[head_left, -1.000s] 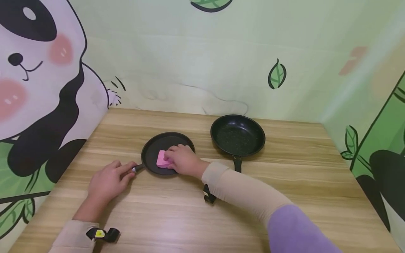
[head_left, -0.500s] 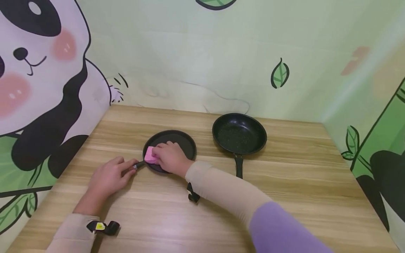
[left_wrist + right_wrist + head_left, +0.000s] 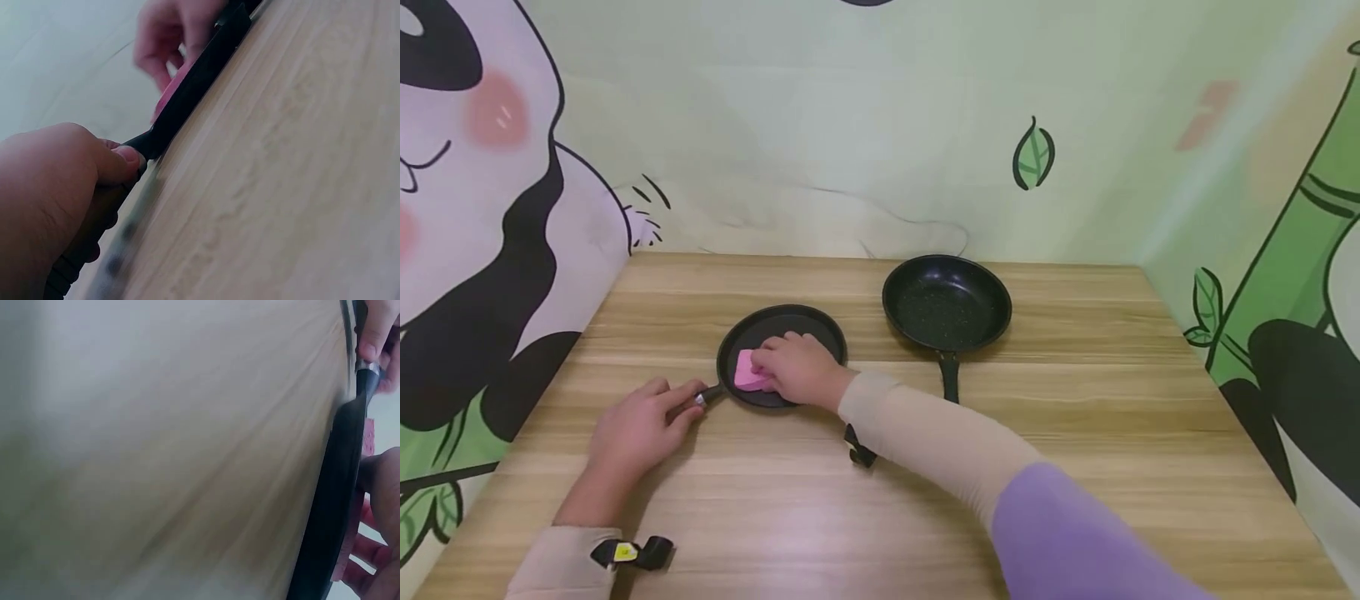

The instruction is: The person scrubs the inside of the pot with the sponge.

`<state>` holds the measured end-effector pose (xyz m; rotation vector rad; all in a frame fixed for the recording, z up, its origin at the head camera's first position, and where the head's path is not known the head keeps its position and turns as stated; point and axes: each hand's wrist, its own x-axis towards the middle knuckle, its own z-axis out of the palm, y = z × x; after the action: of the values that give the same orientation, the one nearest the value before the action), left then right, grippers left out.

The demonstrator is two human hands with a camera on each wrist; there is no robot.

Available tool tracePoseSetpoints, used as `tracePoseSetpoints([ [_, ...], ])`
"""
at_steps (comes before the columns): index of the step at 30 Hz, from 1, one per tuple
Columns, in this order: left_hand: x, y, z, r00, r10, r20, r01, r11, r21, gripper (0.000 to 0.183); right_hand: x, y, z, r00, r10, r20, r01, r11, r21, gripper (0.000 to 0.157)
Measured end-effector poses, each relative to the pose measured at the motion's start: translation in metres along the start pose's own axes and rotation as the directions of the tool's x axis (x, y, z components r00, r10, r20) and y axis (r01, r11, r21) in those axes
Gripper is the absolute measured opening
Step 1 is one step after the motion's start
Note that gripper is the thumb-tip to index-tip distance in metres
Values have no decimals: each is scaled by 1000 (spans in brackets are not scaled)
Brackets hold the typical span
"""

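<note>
A shallow black frying pan (image 3: 808, 333) lies on the wooden table, its handle (image 3: 711, 394) pointing left toward me. My left hand (image 3: 638, 421) grips that handle; in the left wrist view the thumb (image 3: 128, 156) lies along it close to the pan. Inside the pan my right hand (image 3: 801, 367) holds a pink sponge (image 3: 747, 371) against the flat cooking surface, near the handle side. The right wrist view shows the pan's dark side wall (image 3: 331, 494) edge-on, with the right fingers (image 3: 372, 550) behind it and a bit of the sponge (image 3: 369, 434) showing.
A second, deeper black frying pan (image 3: 947, 304) sits to the right, its handle (image 3: 950, 379) pointing toward me behind the right sleeve. The table (image 3: 790, 517) meets a printed wall (image 3: 775, 125) at the back.
My right hand has slid the sponge left across the pan toward the handle, mostly in the first half second. The left hand keeps its grip on the handle. The head view has shifted slightly.
</note>
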<state>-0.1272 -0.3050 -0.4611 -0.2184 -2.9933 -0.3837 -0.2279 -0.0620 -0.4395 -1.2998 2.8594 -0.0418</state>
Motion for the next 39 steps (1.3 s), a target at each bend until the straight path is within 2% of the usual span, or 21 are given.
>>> tracePoseSetpoints([
  [6,1,-5,-1,996,78,-47,-77,997,33,41,-9,33,0,1000,18,-12,-18,1000,19,22],
  [9,3,-6,1,992,109,-69,-105,993,54,39,-2,42,1,998,51,-31,-50,998,40,21],
  [13,7,-3,3,989,126,-80,-121,991,62,37,13,40,3,990,135,-46,-132,990,48,21],
  [15,9,-1,4,991,116,-73,-112,992,54,37,19,35,4,983,173,-57,-170,985,40,21],
  [17,9,1,4,993,96,-62,-93,994,48,38,23,27,4,985,159,-62,-157,987,32,21],
  [22,8,3,0,998,42,-54,-40,999,35,42,26,12,5,999,-28,-46,29,999,14,23],
  [24,7,3,-1,998,31,-54,-29,999,30,42,26,10,4,998,-65,-25,66,997,26,24],
  [32,3,5,0,999,-26,-43,26,1000,-2,44,29,19,-2,996,-81,45,77,994,76,28],
  [39,7,15,1,993,-116,9,117,992,-41,45,23,40,-3,996,-17,86,9,996,91,39],
])
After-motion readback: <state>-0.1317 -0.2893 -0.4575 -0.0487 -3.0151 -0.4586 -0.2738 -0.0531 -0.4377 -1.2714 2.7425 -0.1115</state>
